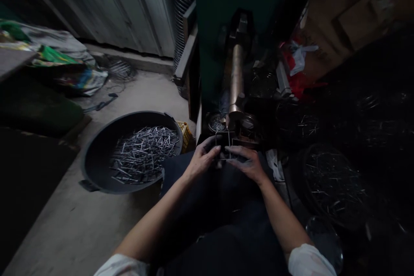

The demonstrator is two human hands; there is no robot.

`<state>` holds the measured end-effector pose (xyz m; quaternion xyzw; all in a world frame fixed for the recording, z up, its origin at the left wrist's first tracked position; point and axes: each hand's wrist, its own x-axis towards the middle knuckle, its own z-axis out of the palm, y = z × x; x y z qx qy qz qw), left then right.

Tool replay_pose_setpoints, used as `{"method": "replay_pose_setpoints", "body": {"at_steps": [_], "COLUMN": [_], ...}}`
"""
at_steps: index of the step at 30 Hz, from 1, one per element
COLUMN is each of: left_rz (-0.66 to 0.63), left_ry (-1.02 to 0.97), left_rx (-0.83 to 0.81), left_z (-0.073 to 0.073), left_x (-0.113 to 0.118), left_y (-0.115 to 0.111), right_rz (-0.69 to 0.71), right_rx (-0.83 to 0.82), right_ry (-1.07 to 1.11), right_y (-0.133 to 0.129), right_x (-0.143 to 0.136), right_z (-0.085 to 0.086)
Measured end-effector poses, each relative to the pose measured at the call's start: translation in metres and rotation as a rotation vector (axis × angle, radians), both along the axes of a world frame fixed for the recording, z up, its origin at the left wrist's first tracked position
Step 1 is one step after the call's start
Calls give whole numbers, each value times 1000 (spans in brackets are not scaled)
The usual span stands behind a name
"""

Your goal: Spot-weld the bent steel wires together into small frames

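Both hands hold a small wire frame upright, just near of the rounded end of a copper bar. The left hand has its fingers clamped on the left side; the right hand has its fingers clamped on the right side. The frame already shows a boxy outline, so its shaping looks well along, but whether every corner is joined I cannot tell. Many rods lie loose and unused in the basin on the left. A dark tub on the right holds more wire pieces, too dim to judge as finished or not.
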<state>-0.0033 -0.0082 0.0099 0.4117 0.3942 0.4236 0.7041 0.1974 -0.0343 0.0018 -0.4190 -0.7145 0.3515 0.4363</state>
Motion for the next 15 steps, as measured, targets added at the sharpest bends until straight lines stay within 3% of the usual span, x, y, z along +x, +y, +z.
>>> {"method": "replay_pose_setpoints", "body": {"at_steps": [7,15], "left_rz": [-11,-10], "left_ry": [-5,-41], "left_rx": [17,-38], "left_z": [5,-2], "left_x": [0,1], "left_y": [7,9], "right_rz": [-8,-27], "right_rx": [-17,-143], "right_ry": [1,69], "right_y": [7,7], "right_x": [1,-3], "right_z": [1,1]}}
